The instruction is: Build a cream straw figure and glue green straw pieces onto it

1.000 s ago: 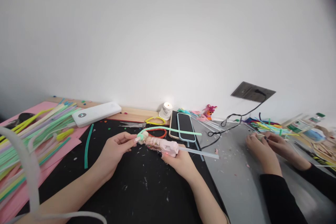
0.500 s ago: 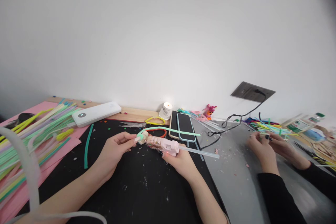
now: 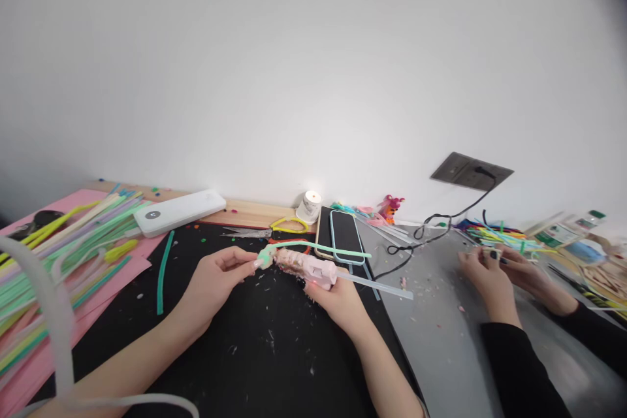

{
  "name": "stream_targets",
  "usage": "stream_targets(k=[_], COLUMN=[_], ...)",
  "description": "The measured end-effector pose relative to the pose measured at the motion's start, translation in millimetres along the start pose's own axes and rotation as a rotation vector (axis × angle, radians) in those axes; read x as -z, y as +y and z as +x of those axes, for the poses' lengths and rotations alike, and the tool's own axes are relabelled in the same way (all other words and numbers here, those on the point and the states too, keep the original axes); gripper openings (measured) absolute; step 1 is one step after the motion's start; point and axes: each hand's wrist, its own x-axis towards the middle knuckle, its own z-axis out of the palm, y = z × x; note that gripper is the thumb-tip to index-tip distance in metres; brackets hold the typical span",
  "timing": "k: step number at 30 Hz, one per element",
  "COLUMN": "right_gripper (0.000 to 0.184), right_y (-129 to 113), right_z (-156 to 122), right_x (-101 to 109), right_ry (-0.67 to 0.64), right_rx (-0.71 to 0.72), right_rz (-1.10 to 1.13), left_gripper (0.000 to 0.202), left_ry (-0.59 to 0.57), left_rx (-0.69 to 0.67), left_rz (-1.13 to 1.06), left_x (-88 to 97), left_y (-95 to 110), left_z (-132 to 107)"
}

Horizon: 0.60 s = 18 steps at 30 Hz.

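My left hand (image 3: 220, 281) pinches a small curled mint-green and cream pipe cleaner piece (image 3: 267, 257) between thumb and fingertips. From it a long mint-green strand (image 3: 323, 245) runs right, above the tool in my other hand. My right hand (image 3: 340, 297) is wrapped round a pale pink hot glue gun (image 3: 308, 266), its front end toward the curled piece; I cannot tell whether they touch. A translucent glue stick (image 3: 382, 286) juts from its rear, and a small red light glows on it. Behind lie scissors (image 3: 249, 233) with a yellow handle, and an orange-red handle loop shows partly.
Pipe cleaners (image 3: 73, 261) cover pink paper at left, beside a white power bank (image 3: 181, 212). A teal strip (image 3: 165, 274) lies on the black mat. Beyond are a paper cup (image 3: 309, 207) and phones (image 3: 349, 236). A co-worker's hands (image 3: 494, 281) hold a small piece at right.
The glue gun has shifted slightly right. The curled piece has turned a little in my left hand, and its long strand sits slightly lower.
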Motion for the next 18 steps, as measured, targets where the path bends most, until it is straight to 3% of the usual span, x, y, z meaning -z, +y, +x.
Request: stream_targets(k=[18], right_gripper=[0.016], right_y=[-1.6], right_z=[-0.2], right_x=[-1.7], right_ry=[-0.007], right_rx=[0.042], right_rz=[-0.094], left_gripper=[0.017], left_ry=[-0.034], left_rx=[-0.120], left_rz=[0.099], left_x=[-2.0], left_y=[-2.7], left_z=[1.3])
